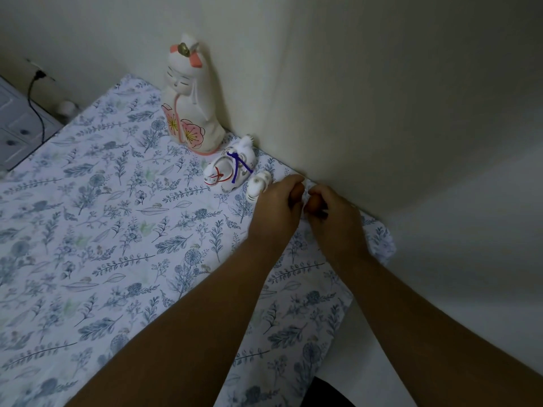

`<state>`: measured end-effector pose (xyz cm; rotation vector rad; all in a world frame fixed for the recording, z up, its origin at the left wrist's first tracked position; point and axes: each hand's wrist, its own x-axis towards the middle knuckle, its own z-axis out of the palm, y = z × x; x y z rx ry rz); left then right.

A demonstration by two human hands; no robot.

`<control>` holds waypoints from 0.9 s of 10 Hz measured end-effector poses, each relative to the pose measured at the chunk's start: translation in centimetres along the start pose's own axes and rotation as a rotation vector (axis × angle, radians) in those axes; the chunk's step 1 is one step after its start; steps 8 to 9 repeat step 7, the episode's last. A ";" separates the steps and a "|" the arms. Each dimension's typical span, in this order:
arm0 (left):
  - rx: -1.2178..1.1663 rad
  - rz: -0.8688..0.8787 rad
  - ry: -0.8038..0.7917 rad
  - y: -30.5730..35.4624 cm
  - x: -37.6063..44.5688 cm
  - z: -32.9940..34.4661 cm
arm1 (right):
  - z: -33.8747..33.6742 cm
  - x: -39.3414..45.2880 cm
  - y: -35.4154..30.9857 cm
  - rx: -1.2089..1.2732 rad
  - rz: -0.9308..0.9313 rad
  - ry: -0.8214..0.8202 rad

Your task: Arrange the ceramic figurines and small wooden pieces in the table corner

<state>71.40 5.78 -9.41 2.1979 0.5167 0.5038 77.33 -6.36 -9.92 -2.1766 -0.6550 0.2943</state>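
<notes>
A tall white ceramic doll (pixel 191 104) with pink flower panels stands upright in the table corner against the wall. In front of it lies a white ceramic horse (pixel 227 171) with a purple cord. A small white ceramic animal (pixel 258 185) sits just right of the horse, touching my left hand. My left hand (pixel 277 205) is curled around a small brown wooden piece (pixel 297 193), mostly hidden by the fingers. My right hand (pixel 335 215) pinches another small brown wooden piece (pixel 313 204) close beside it, near the wall.
The table carries a white cloth with blue leaf print (pixel 117 230). Walls close it in at the back and right. A white drawer unit (pixel 17 127) with a black cable (pixel 36 110) stands beyond the left edge.
</notes>
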 end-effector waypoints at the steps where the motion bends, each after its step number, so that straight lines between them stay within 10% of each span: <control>1: -0.015 -0.018 0.012 0.2 -0.1 0.1 | 0.0 -0.1 -0.1 0.002 0.000 0.006; 9: -0.014 -0.079 0.072 2.0 -4.5 -2.9 | -2.0 -2.5 -1.6 -0.216 -0.080 -0.001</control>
